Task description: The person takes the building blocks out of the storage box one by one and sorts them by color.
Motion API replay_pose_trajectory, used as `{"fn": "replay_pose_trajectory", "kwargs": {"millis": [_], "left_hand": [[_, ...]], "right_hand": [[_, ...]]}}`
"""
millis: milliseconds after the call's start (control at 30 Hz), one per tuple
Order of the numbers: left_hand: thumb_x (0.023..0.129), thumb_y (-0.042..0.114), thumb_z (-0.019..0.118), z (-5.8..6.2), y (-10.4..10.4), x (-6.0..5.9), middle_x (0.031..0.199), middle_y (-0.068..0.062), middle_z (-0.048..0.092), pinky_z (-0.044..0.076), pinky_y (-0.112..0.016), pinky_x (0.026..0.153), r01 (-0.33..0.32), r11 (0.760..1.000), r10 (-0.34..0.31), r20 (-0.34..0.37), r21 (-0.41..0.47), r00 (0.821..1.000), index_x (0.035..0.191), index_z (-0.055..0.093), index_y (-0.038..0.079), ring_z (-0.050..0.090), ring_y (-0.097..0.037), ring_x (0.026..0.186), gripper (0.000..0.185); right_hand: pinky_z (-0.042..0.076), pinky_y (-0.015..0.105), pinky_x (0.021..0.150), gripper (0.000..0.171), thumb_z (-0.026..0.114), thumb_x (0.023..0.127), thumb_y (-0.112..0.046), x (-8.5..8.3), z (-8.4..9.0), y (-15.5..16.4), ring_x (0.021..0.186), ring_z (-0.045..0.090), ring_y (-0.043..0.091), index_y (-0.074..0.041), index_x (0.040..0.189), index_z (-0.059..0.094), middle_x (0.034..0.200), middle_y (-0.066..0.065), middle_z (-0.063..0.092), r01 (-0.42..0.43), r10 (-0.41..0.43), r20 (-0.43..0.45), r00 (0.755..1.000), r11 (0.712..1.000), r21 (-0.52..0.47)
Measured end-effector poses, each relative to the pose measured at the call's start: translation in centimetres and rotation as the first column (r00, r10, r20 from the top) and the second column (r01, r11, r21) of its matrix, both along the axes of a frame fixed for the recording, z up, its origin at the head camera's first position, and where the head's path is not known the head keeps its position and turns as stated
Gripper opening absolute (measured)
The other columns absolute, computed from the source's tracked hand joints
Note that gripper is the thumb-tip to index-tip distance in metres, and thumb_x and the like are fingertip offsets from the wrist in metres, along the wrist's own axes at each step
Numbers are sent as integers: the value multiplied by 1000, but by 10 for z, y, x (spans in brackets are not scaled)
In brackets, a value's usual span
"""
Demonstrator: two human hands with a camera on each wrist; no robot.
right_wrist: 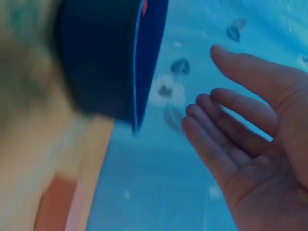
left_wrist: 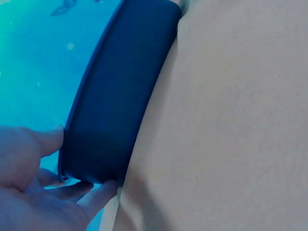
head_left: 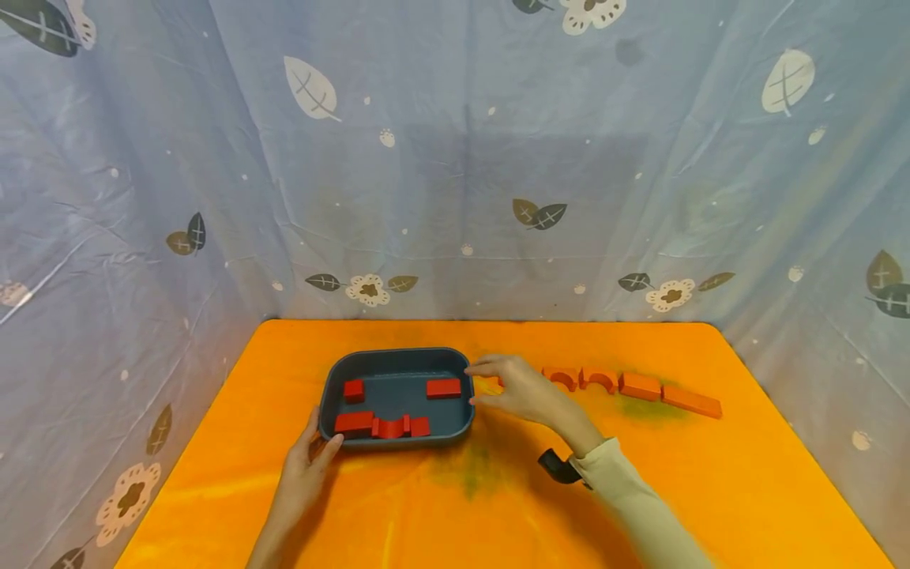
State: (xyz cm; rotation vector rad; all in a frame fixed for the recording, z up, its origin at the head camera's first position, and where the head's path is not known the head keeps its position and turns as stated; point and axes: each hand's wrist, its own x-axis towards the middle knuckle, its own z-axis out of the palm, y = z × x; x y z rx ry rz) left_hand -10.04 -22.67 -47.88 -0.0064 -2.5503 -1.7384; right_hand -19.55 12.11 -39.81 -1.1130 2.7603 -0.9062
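A dark blue-grey tray (head_left: 394,401) stands on the table and holds several red toy blocks. Among them are a rectangular block (head_left: 444,388), a small block (head_left: 353,390) and an arch block (head_left: 390,428) in the front row. My left hand (head_left: 302,470) grips the tray's front left corner; in the left wrist view its thumb is at the rim and its fingers lie along the tray wall (left_wrist: 115,96). At the tray's right end, my right hand (head_left: 522,389) has its fingers spread towards the rim. In the right wrist view that hand (right_wrist: 255,139) holds nothing.
To the right of the tray runs a row of blocks: arches (head_left: 599,380), a rectangular block (head_left: 640,386) and a longer block (head_left: 692,401). Another block is partly hidden behind my right hand. A patterned curtain (head_left: 462,158) surrounds the orange table cover (head_left: 398,514).
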Motion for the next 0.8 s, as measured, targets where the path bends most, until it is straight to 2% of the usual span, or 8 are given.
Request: {"fn": "replay_pose_trajectory", "kwargs": {"millis": [133,300,400,567,800], "left_hand": [[102,16,54,-1,1,0,159,-30,9,34,-44,107,-6,1000,6,3,8,1000,152,8,-9,28,-48,139,73],[102,16,54,0,0,0,159,-29,9,34,-43,107,-12,1000,12,-2,11,1000,153,8,-9,28,-47,140,72],[102,16,53,0,1,1,159,-29,10,34,-43,107,-16,1000,16,-5,6,1000,153,8,-8,28,-46,140,72],[102,14,54,-2,2,0,158,-29,11,35,-42,106,-20,1000,20,-12,4,1000,152,10,-9,30,-46,139,72],[102,13,54,-1,3,0,159,-29,9,34,-43,106,-21,1000,20,4,16,1000,153,8,-9,28,-47,139,71]], "right_hand": [[52,40,97,44,74,89,-25,-7,-8,-33,117,59,28,-3,125,67,128,12,63,-43,38,59,998,996,73],[57,31,85,37,78,85,-18,-15,-22,-64,101,66,27,2,115,71,116,14,69,-138,119,154,981,983,123],[56,25,81,30,79,83,-16,-15,-32,-74,92,68,22,1,108,74,106,11,72,-185,152,194,969,968,169],[55,19,79,26,82,80,-15,-14,-48,-85,89,66,12,-6,104,76,100,1,73,-188,151,149,977,940,285],[53,18,74,19,79,84,-13,-14,-54,-90,82,63,10,-10,102,76,96,-2,72,-189,165,109,980,943,275]]}}
